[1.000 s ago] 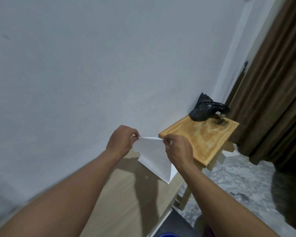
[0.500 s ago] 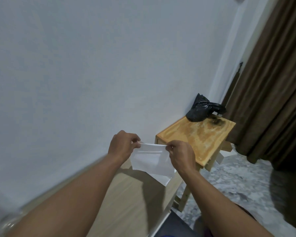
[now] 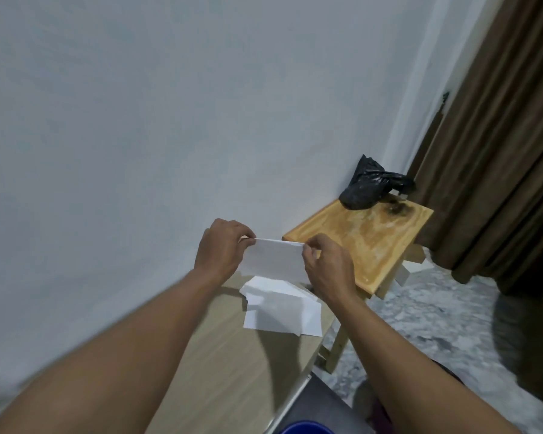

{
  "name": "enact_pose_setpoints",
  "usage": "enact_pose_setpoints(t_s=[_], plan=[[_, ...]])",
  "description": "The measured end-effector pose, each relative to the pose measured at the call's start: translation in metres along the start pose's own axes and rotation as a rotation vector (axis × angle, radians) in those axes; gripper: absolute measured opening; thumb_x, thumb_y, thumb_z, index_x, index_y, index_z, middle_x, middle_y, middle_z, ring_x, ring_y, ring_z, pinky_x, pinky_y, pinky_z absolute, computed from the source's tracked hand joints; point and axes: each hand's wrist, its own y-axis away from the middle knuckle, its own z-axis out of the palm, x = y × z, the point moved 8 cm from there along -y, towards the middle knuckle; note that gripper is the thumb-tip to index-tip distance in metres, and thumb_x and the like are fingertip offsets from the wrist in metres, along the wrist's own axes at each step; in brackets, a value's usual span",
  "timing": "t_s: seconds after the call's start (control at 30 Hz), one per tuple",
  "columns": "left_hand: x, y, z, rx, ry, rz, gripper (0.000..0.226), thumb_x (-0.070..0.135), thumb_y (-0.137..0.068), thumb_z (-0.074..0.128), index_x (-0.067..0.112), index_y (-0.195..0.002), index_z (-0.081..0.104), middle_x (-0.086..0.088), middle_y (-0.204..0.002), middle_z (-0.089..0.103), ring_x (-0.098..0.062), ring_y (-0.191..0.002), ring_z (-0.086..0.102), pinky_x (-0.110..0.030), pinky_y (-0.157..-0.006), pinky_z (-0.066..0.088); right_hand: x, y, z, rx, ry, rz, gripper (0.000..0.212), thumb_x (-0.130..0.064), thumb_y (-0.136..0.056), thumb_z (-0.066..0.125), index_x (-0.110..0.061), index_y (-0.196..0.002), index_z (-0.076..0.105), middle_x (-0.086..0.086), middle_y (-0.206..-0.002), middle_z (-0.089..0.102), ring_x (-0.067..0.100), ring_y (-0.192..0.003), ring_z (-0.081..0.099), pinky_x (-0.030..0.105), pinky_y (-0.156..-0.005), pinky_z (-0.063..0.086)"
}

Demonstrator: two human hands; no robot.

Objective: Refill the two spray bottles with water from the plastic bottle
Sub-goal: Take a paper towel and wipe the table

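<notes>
Left hand (image 3: 223, 249): fingers curled, pinching the top left corner of a white sheet (image 3: 273, 258) between thumb and fingertips.
Right hand (image 3: 329, 267): fingers curled, pinching the top right corner of the same sheet.
White sheet: top edge taut between the two hands, hanging down above the far end of the table (image 3: 226, 371).
Lower white paper (image 3: 282, 314): lying creased on the tabletop just under the held sheet; cannot tell whether joined to it or separate.
Bottles: cannot tell where from this view.
Wooden stool (image 3: 373, 242): just beyond the table's far end, against the white wall (image 3: 170, 120).
Black plastic bag (image 3: 367, 189): crumpled on the stool's far corner, beside a dark stain.
Brown curtain (image 3: 499, 151): hanging at the right, down to the grey marbled floor (image 3: 436, 324).
Blue round object (image 3: 306, 428): only a rim showing at the bottom edge.
</notes>
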Motion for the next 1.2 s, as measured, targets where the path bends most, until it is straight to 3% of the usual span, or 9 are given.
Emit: enact_pose_setpoints(t_s=[0.1, 0.27, 0.43, 0.53, 0.57, 0.7, 0.93, 1.1, 1.2], plan=[[-0.007, 0.006, -0.007, -0.059, 0.094, -0.077, 0.013, 0.031, -0.097, 0.053, 0.028, -0.091, 0.065, 0.006, -0.09, 0.067, -0.018, -0.093, 0.058, -0.039, -0.078, 0.051, -0.017, 0.006, 0.002, -0.056, -0.066, 0.007, 0.006, -0.018, -0.098, 0.052, -0.02, -0.1, 0.057, 0.0, -0.082, 0.063, 0.02, -0.071, 0.059, 0.038, -0.058, 0.048], [-0.029, 0.039, -0.047, -0.081, 0.2, -0.161, 0.012, 0.029, -0.097, 0.054, 0.026, -0.088, 0.061, 0.007, -0.09, 0.068, -0.016, -0.088, 0.062, -0.039, -0.079, 0.052, -0.043, 0.023, 0.001, -0.082, -0.106, -0.006, 0.017, -0.02, -0.099, 0.052, -0.025, -0.109, 0.065, -0.005, -0.086, 0.066, 0.015, -0.075, 0.063, 0.039, -0.067, 0.058], [-0.06, 0.101, -0.101, -0.038, 0.312, -0.261, 0.012, 0.025, -0.094, 0.061, 0.027, -0.083, 0.066, 0.01, -0.088, 0.07, -0.009, -0.089, 0.065, -0.033, -0.081, 0.053, -0.085, 0.064, 0.01, -0.163, -0.153, -0.036, 0.018, -0.016, -0.095, 0.06, -0.023, -0.101, 0.076, -0.009, -0.09, 0.071, 0.014, -0.091, 0.065, 0.031, -0.079, 0.053], [-0.08, 0.151, -0.14, 0.004, 0.333, -0.296, 0.01, 0.023, -0.093, 0.063, 0.026, -0.085, 0.069, 0.011, -0.087, 0.071, -0.007, -0.09, 0.065, -0.029, -0.082, 0.051, -0.119, 0.103, 0.02, -0.226, -0.168, -0.069, 0.017, -0.015, -0.094, 0.063, -0.023, -0.098, 0.077, -0.019, -0.079, 0.065, 0.004, -0.081, 0.062, 0.006, -0.067, 0.041], [-0.087, 0.171, -0.153, 0.024, 0.341, -0.312, 0.009, 0.021, -0.093, 0.064, 0.024, -0.086, 0.07, 0.01, -0.087, 0.071, -0.007, -0.09, 0.065, -0.028, -0.083, 0.05, -0.131, 0.118, 0.024, -0.25, -0.176, -0.083, 0.017, -0.015, -0.093, 0.064, -0.023, -0.097, 0.078, -0.019, -0.079, 0.065, 0.003, -0.08, 0.063, 0.004, -0.065, 0.038], [-0.125, 0.259, -0.201, 0.083, 0.332, -0.409, 0.009, 0.02, -0.091, 0.066, 0.023, -0.085, 0.072, 0.01, -0.087, 0.072, -0.005, -0.091, 0.065, -0.024, -0.083, 0.048, -0.18, 0.182, 0.055, -0.348, -0.226, -0.134, 0.015, -0.018, -0.092, 0.067, -0.022, -0.1, 0.079, -0.008, -0.093, 0.076, 0.012, -0.091, 0.069, 0.024, -0.078, 0.049], [-0.203, 0.417, -0.286, 0.154, 0.25, -0.644, 0.013, 0.022, -0.087, 0.072, 0.03, -0.077, 0.07, 0.007, -0.083, 0.073, -0.01, -0.082, 0.066, -0.013, -0.063, 0.044, -0.267, 0.303, 0.117, -0.509, -0.297, -0.255, 0.019, -0.014, -0.089, 0.068, -0.021, -0.102, 0.08, -0.006, -0.092, 0.077, 0.011, -0.087, 0.07, 0.023, -0.076, 0.05], [-0.248, 0.533, -0.346, 0.191, 0.214, -0.789, 0.009, 0.018, -0.087, 0.072, 0.026, -0.083, 0.073, 0.006, -0.088, 0.074, -0.011, -0.085, 0.067, -0.029, -0.08, 0.05, -0.33, 0.399, 0.173, -0.72, -0.393, -0.315, 0.025, -0.014, -0.09, 0.067, -0.026, -0.108, 0.079, -0.012, -0.093, 0.077, 0.008, -0.075, 0.067, 0.028, -0.076, 0.054], [-0.268, 0.588, -0.379, 0.223, 0.186, -0.82, 0.021, 0.011, -0.085, 0.073, 0.03, -0.075, 0.07, 0.014, -0.078, 0.072, -0.005, -0.077, 0.066, -0.025, -0.075, 0.05, -0.362, 0.448, 0.204, -0.823, -0.423, -0.343, 0.023, -0.011, -0.088, 0.068, -0.024, -0.103, 0.081, -0.014, -0.086, 0.076, 0.004, -0.072, 0.064, 0.028, -0.075, 0.05]])
